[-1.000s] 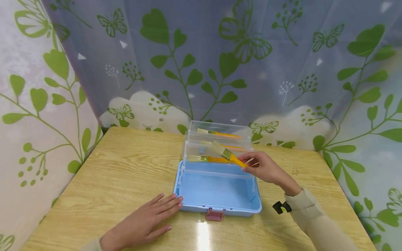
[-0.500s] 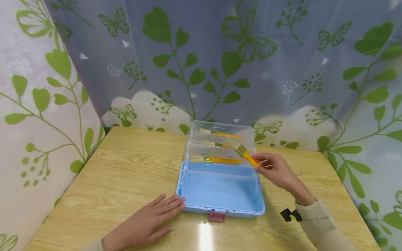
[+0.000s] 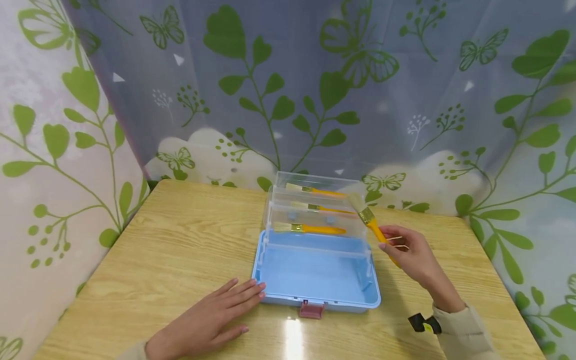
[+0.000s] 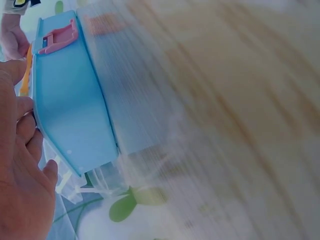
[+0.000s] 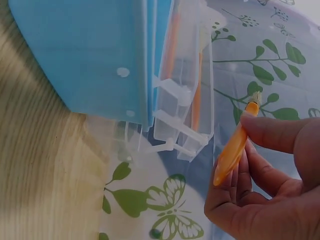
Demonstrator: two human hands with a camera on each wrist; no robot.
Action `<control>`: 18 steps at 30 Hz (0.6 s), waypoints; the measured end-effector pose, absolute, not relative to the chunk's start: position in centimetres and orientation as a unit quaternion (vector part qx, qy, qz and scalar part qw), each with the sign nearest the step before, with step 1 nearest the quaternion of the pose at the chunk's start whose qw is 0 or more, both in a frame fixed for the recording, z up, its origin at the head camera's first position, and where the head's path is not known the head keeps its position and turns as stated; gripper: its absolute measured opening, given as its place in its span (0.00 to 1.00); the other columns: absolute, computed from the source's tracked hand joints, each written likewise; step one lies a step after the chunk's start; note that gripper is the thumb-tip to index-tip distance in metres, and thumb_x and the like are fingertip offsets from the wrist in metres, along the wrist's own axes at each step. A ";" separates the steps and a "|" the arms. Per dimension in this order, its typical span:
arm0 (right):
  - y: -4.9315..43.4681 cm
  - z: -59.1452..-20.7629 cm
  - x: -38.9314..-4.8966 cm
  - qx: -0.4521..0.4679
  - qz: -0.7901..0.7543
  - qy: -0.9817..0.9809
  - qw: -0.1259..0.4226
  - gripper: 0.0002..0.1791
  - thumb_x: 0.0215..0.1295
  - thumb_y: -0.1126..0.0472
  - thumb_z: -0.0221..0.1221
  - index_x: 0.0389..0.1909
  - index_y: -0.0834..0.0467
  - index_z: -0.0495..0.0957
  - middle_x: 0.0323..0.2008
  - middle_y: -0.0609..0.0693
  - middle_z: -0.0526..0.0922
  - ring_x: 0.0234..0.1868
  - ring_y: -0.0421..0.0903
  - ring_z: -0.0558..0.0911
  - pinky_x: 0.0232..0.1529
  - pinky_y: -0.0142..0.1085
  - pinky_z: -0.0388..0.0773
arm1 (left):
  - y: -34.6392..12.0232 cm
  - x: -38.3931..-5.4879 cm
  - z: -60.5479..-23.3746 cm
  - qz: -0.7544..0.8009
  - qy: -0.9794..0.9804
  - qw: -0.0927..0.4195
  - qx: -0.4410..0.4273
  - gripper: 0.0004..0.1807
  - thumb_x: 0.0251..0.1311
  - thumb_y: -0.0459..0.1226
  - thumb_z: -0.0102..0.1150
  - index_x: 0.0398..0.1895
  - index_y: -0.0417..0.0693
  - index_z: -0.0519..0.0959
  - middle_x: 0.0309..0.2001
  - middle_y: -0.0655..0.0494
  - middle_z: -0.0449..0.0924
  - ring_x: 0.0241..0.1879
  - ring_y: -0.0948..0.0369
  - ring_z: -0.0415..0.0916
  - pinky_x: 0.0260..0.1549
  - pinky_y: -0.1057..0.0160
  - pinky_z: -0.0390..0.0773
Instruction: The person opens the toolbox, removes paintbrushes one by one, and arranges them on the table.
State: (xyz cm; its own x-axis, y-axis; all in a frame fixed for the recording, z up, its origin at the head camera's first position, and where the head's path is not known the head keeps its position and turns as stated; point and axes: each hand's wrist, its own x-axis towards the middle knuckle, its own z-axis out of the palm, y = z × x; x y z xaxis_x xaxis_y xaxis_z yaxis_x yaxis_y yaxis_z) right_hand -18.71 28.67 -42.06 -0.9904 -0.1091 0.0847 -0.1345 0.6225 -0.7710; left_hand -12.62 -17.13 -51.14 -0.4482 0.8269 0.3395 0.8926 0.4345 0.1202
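A paintbrush (image 3: 369, 218) with an orange handle, gold band and pale bristles is pinched by my right hand (image 3: 414, 252), bristles pointing up and left. It is held over the right side of a light blue plastic box (image 3: 315, 272) whose clear tiered trays (image 3: 310, 245) stand lifted at the back. Several more orange-handled brushes lie in those trays, the lowest brush (image 3: 321, 230) nearest the front. My left hand (image 3: 211, 315) rests with straight fingers, fingertips on the box's front left corner. The right wrist view shows the thumb and fingers around the orange handle (image 5: 232, 150).
The box has a reddish-pink latch (image 3: 312, 310) hanging at its front. It stands on a wood-grain table (image 3: 189, 235). A patterned cloth (image 3: 288, 90) with green leaves and butterflies hangs behind and at both sides.
My right hand has moved right and slightly down with the paintbrush, away from the trays, and the brush now stands steeper. My left hand stays at the box corner.
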 end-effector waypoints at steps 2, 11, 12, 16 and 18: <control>28.9 -42.2 -18.5 0.052 0.436 -0.898 0.017 0.23 0.71 0.66 0.62 0.65 0.68 0.75 0.53 0.66 0.81 0.47 0.56 0.83 0.39 0.28 0.83 | -17.0 -12.6 -51.2 -0.141 -0.840 0.115 -0.511 0.40 0.70 0.44 0.62 0.81 0.46 0.57 0.79 0.51 0.58 0.78 0.55 0.55 0.80 0.63 0.35; 29.9 -43.6 -17.8 -0.008 0.436 -0.899 0.027 0.24 0.72 0.64 0.61 0.65 0.69 0.74 0.56 0.68 0.78 0.50 0.60 0.81 0.38 0.25 0.82 | -17.1 -12.6 -51.3 -0.132 -0.842 0.114 -0.511 0.40 0.70 0.45 0.61 0.81 0.47 0.57 0.79 0.51 0.58 0.79 0.56 0.54 0.80 0.63 0.33; 30.0 -43.8 -17.8 -0.013 0.437 -0.899 0.027 0.24 0.72 0.64 0.61 0.65 0.69 0.74 0.56 0.68 0.78 0.50 0.60 0.81 0.38 0.25 0.82 | -17.2 -12.6 -51.4 -0.130 -0.842 0.113 -0.511 0.40 0.71 0.45 0.60 0.81 0.47 0.56 0.79 0.51 0.58 0.79 0.56 0.53 0.80 0.63 0.33; 30.3 -44.3 -17.7 -0.030 0.443 -0.896 0.022 0.23 0.72 0.64 0.61 0.64 0.70 0.74 0.56 0.68 0.77 0.49 0.59 0.81 0.38 0.26 0.82 | -17.2 -12.6 -51.4 -0.131 -0.841 0.109 -0.513 0.39 0.72 0.45 0.58 0.81 0.46 0.56 0.80 0.51 0.57 0.79 0.56 0.52 0.80 0.64 0.31; 30.5 -44.6 -17.7 -0.035 0.447 -0.894 0.018 0.23 0.72 0.65 0.61 0.64 0.70 0.74 0.55 0.69 0.77 0.48 0.58 0.81 0.37 0.27 0.82 | -17.3 -12.6 -51.3 -0.134 -0.841 0.106 -0.513 0.39 0.73 0.45 0.57 0.81 0.46 0.55 0.80 0.50 0.57 0.80 0.56 0.51 0.79 0.64 0.31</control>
